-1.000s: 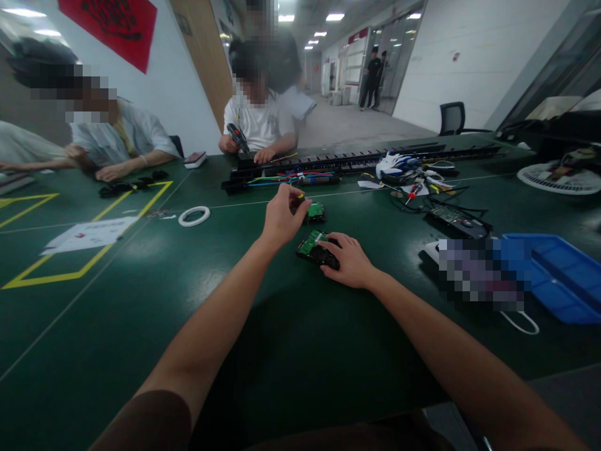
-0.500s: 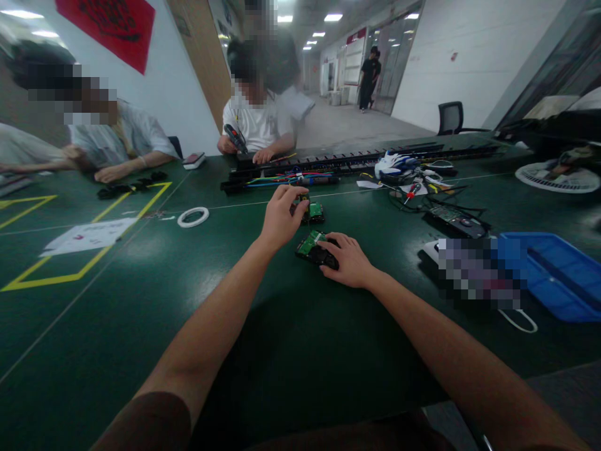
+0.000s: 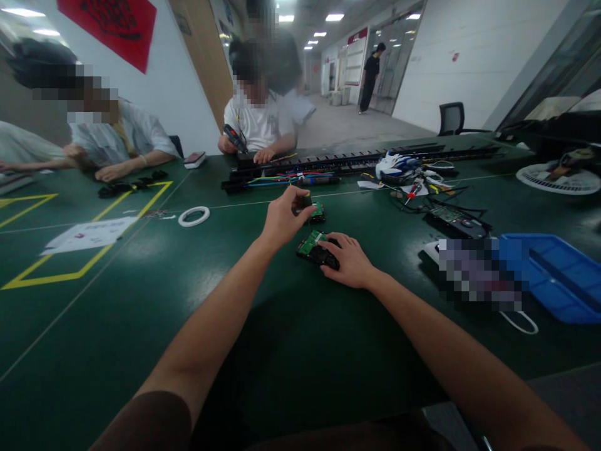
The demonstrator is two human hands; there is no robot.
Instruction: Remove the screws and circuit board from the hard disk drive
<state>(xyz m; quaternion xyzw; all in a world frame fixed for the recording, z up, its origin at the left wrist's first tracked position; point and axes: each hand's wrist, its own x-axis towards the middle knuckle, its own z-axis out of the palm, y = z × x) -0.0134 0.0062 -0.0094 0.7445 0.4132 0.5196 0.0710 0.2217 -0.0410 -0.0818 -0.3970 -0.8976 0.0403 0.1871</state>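
The wide dark-green bench (image 3: 117,313) looks smooth, with a soft glossy sheen. The small rectangular green-and-black electronic unit (image 3: 312,242) has a circuit-board face; its dark casing could be metal or plastic. The blue rectangular tray (image 3: 558,250) looks like smooth plastic, the white rectangular sheet (image 3: 91,235) paper, the short brown sleeve (image 3: 153,416) matt cloth.

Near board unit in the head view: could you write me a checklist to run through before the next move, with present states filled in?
1. Near board unit held by the right hand: ok.
2. Dark-handled tool gripped in the left hand: ok.
3. Tip of the tool properly seated: cannot tell, too small.
4. Far board unit apart from the near one: ok.
5. Blue tray away from both hands: ok.
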